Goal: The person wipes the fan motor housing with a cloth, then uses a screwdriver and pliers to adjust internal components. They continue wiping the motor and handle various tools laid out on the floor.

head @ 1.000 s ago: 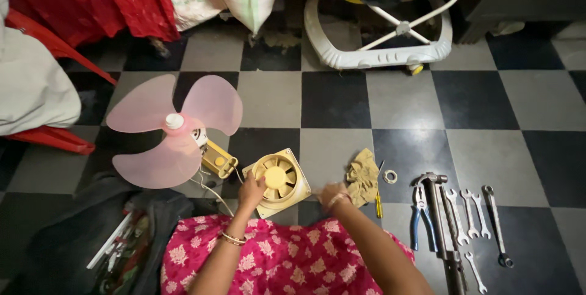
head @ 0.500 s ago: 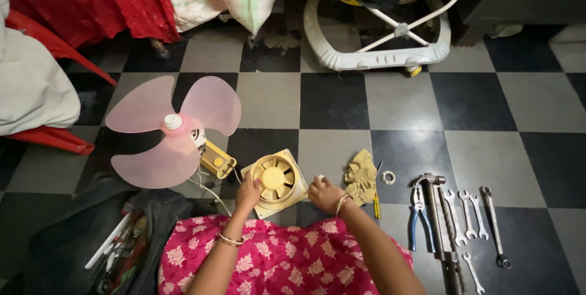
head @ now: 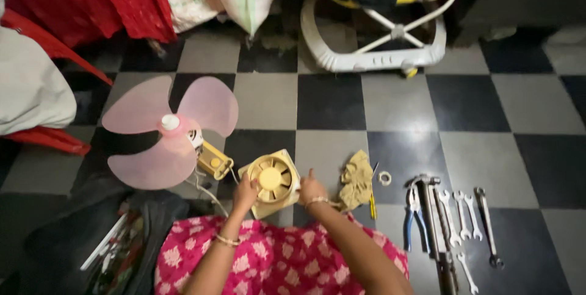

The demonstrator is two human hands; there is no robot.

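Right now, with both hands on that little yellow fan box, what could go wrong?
The left hand and right hand grip the cream fan housing at its edges; fingers could perhaps slip into its vanes. A thin wire seems to run from near it toward the pink fan blade, so pulling the housing might tug it. The small tape roll and spanners lie loose on the checkered floor, easy to knock or lose.

You grip a cream, matt plastic motor housing (head: 270,180); at three o'clock lie a rough tan cloth rag (head: 357,180) and shiny metal spanners (head: 461,209).
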